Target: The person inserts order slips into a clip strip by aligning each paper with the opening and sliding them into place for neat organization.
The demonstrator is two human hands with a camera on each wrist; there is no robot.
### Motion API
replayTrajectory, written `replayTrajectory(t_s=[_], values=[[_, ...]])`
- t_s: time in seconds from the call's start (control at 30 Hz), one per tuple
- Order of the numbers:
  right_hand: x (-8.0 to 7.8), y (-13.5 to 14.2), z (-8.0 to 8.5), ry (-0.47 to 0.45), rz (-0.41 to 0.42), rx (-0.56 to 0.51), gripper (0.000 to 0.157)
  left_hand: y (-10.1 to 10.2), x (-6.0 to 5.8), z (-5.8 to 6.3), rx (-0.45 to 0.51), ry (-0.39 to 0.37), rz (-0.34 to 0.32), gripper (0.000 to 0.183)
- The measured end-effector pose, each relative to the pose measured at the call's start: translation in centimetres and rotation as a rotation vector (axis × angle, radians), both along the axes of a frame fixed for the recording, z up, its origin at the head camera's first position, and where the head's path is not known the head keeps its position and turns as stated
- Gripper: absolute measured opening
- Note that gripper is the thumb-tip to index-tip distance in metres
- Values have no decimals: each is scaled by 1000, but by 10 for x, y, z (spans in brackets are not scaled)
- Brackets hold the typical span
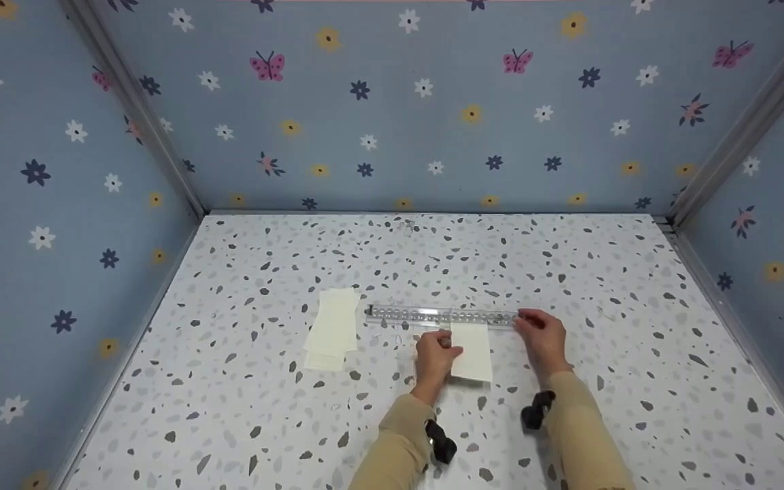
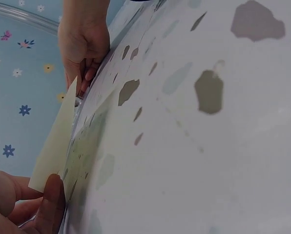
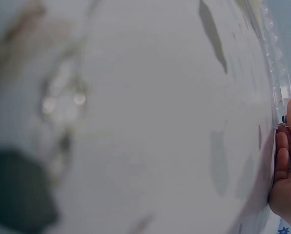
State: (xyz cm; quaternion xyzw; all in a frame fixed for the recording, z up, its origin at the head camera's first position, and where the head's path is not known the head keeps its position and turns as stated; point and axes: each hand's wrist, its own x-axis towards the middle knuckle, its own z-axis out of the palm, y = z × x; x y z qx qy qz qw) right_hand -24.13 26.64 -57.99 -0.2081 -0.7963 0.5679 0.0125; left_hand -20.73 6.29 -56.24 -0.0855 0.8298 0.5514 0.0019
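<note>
A long clear plastic strip (image 1: 405, 314) with a row of round, bubble-like shapes lies crosswise on the speckled table. At its right end my right hand (image 1: 544, 340) pinches it between thumb and fingers; the right wrist view catches the fingers at the tip of the clear strip (image 3: 277, 58). A pale yellow sheet of paper (image 1: 471, 357) has its far edge at the strip. My left hand (image 1: 435, 357) pinches the sheet's left edge. In the left wrist view the paper (image 2: 57, 141) stands tilted up off the table, thumb and fingers at its near corner.
Left of the strip lies a loose, slightly fanned stack of pale yellow sheets (image 1: 334, 330). Flower-patterned walls (image 1: 426, 109) enclose the table (image 1: 256, 408) at the back and both sides. Black wrist cameras sit on both tan sleeves (image 1: 579, 429).
</note>
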Motion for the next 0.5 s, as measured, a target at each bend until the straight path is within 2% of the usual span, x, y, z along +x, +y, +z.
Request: replayTrajectory(t_s=[0.13, 0.2, 0.37, 0.5], values=[[0, 0, 0, 3, 0, 2, 33, 2, 0, 1, -7, -23, 0, 32], [0, 0, 0, 7, 1, 1, 32, 3, 0, 1, 0, -16, 1, 33], [0, 0, 0, 93, 14, 37, 30, 5, 1, -1, 42, 42, -9, 33], [0, 1, -1, 106, 13, 46, 29, 7, 2, 0, 21, 30, -13, 33]])
